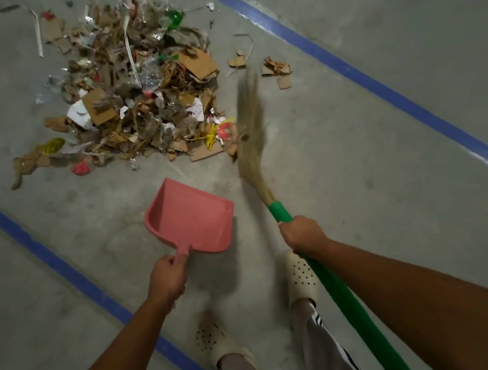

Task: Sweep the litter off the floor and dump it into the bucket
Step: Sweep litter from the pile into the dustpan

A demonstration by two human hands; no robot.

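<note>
Grey concrete floor (367, 159) fills the frame, crossed by two blue painted lines: one (344, 64) runs from the top centre to the right edge, the other (67, 268) from the left edge to the bottom centre. Between them, in the upper left, lies the litter (140, 90), a loose heap of cardboard scraps, paper, plastic film and bits of red, yellow and green. Our left hand (166, 275) is wrapped round the handle of the pink dustpan (189, 219), which is empty and sits below the heap, apart from it, mouth facing up-frame. Our right hand (301, 234) is clenched round the green handle of the broom (250, 131), whose blurred straw bristles meet the heap's lower right edge.

The risk we see is scatter. With a gap between pan and heap, a hard stroke would likely fling the light pieces past or around the pan. Film and long strips may also snag in the bristles. We cannot tell whether the pan's lip is flat on the floor; if it is lifted, fine bits would slide under.

Stray cardboard pieces (277, 69) right of the broom tip and a white strip (38, 34) at upper left lie outside the heap and could be missed. Our sandalled feet (301, 277) stand just below the pan, where overshoot would land. The bucket is not in view.
</note>
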